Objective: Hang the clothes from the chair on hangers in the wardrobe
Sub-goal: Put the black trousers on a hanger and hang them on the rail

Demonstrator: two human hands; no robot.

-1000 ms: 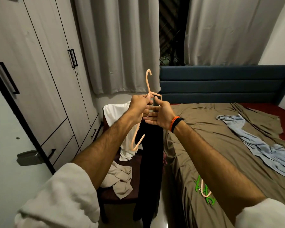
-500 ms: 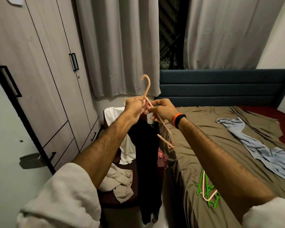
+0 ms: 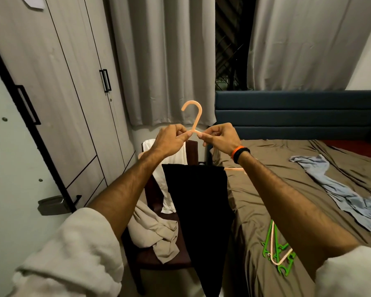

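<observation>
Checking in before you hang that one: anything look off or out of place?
Black garment hangs evenly over the peach hanger, held level by left hand and right hand. Only oddity: a blue garment sprawled on the bed, not the chair.

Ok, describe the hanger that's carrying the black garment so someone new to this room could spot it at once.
Start at the dark chair between the wardrobe and the bed. Above it, the left hand and right hand pinch a peach hanger, hook up, with the black garment draped below. The other hangers lie flat on the bed, mostly green.
</observation>
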